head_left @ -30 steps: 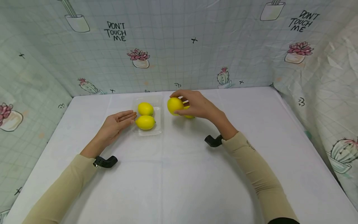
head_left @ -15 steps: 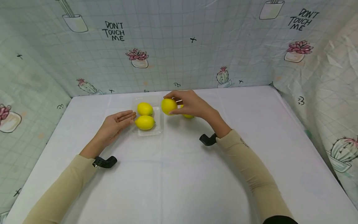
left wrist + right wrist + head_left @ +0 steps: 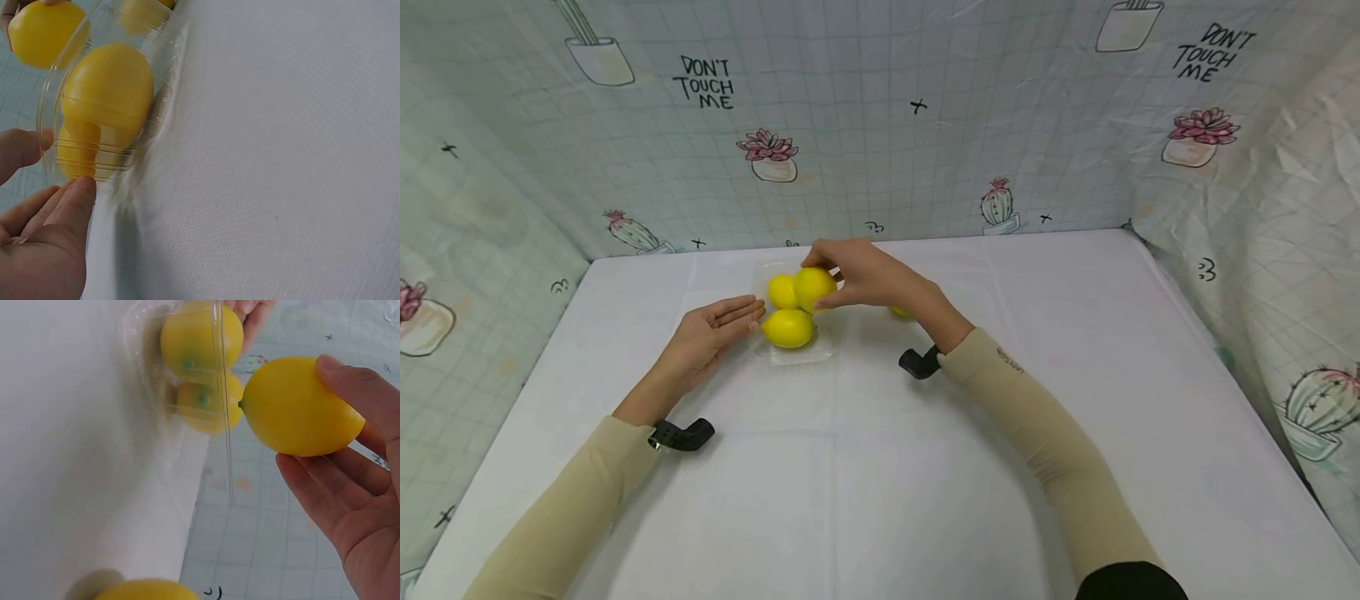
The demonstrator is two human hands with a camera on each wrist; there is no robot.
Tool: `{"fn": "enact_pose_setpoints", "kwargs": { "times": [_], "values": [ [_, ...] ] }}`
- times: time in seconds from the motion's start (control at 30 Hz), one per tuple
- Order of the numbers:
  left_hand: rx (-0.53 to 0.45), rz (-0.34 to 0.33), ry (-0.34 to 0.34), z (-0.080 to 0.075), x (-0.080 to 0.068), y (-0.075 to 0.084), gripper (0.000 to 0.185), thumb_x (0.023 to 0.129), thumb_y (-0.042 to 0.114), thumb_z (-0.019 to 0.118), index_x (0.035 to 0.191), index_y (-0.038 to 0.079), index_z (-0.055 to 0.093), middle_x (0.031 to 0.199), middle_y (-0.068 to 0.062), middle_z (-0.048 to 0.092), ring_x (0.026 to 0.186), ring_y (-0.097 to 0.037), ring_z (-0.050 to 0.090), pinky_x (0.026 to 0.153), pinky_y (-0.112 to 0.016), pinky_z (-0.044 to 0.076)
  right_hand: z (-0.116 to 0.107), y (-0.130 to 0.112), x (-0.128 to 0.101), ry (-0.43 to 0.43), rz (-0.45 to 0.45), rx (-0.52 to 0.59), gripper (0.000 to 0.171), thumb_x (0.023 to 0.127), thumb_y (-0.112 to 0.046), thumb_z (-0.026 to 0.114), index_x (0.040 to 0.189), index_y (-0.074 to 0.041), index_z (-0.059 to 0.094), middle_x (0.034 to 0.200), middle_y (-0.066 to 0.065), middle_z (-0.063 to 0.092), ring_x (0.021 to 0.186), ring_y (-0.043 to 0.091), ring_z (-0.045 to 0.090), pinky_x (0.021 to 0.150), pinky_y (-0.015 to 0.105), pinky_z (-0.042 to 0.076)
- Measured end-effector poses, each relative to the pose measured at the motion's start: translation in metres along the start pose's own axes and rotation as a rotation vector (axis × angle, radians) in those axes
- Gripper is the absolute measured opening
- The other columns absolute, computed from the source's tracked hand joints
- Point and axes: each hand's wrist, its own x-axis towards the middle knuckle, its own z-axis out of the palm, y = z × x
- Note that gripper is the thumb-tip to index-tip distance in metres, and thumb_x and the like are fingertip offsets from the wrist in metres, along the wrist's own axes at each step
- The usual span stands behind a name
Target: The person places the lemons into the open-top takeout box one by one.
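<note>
One smooth yellow lemon (image 3: 814,287) sat pinched in your right hand (image 3: 865,275), its fingers (image 3: 350,487) and thumb curled round it, and you held it over the right half of the clear plastic tray (image 3: 826,350), close against the fruit inside. Two more yellow lemons lay in that tray: the far lemon (image 3: 781,292) partly hidden behind the one you held, and the near lemon (image 3: 787,328) in front of it. Your left hand (image 3: 711,329) lay flat on the white tabletop (image 3: 880,467), fingers (image 3: 69,200) straight and together, their tips at the tray's left wall; they gripped nothing. Just beyond your right wrist, a fourth yellow lemon (image 3: 899,312) rested on the cloth, mostly hidden by the arm. Beige sleeves (image 3: 1037,433) covered both forearms, and a cactus-printed curtain (image 3: 880,125) enclosed the tabletop.
</note>
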Motion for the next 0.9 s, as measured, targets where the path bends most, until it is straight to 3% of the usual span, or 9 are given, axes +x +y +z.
{"fn": "enact_pose_setpoints", "kwargs": {
  "times": [0.17, 0.3, 0.5, 0.73, 0.9],
  "values": [
    [-0.008, 0.013, -0.012, -0.001, 0.001, 0.000, 0.066, 0.102, 0.009, 0.063, 0.158, -0.002, 0.029, 0.162, -0.020, 0.034, 0.147, -0.026, 0.039, 0.105, -0.021, 0.048, 0.007, -0.002, 0.020, -0.047, 0.013, -0.111, 0.046, 0.085, -0.024, 0.086, 0.119, -0.007, 0.060, 0.123, 0.003, 0.068, 0.111, 0.015, 0.062, 0.098, 0.025, 0.053],
    [-0.009, 0.009, -0.020, -0.001, 0.000, 0.000, 0.068, 0.102, 0.009, 0.063, 0.158, -0.003, 0.027, 0.163, -0.020, 0.032, 0.148, -0.028, 0.037, 0.106, -0.022, 0.046, 0.014, 0.001, 0.032, -0.097, 0.044, -0.195, 0.045, 0.083, -0.026, 0.087, 0.115, -0.008, 0.061, 0.112, 0.001, 0.068, 0.098, 0.016, 0.060, 0.089, 0.024, 0.052],
    [-0.004, 0.001, -0.013, -0.001, -0.001, 0.000, 0.069, 0.101, 0.010, 0.064, 0.158, -0.002, 0.028, 0.163, -0.019, 0.033, 0.148, -0.027, 0.037, 0.107, -0.023, 0.046, 0.026, 0.004, 0.042, -0.196, 0.120, -0.243, 0.044, 0.084, -0.027, 0.087, 0.114, -0.009, 0.060, 0.104, 0.002, 0.064, 0.092, 0.017, 0.055, 0.085, 0.025, 0.051],
    [0.004, 0.008, -0.022, -0.002, -0.002, 0.000, 0.070, 0.101, 0.012, 0.065, 0.158, -0.002, 0.028, 0.162, -0.020, 0.033, 0.147, -0.028, 0.038, 0.112, -0.029, 0.042, 0.028, 0.005, 0.045, -0.183, 0.118, -0.239, 0.042, 0.082, -0.025, 0.088, 0.107, -0.009, 0.059, 0.098, 0.003, 0.062, 0.089, 0.018, 0.053, 0.081, 0.027, 0.049],
    [0.033, 0.003, -0.009, -0.002, -0.002, 0.000, 0.068, 0.101, 0.013, 0.065, 0.158, -0.001, 0.029, 0.161, -0.019, 0.036, 0.146, -0.026, 0.040, 0.109, -0.025, 0.046, 0.033, 0.004, 0.046, -0.162, 0.131, -0.232, 0.041, 0.082, -0.025, 0.088, 0.107, -0.009, 0.059, 0.100, 0.002, 0.062, 0.089, 0.018, 0.053, 0.081, 0.027, 0.049]
  ]
}}
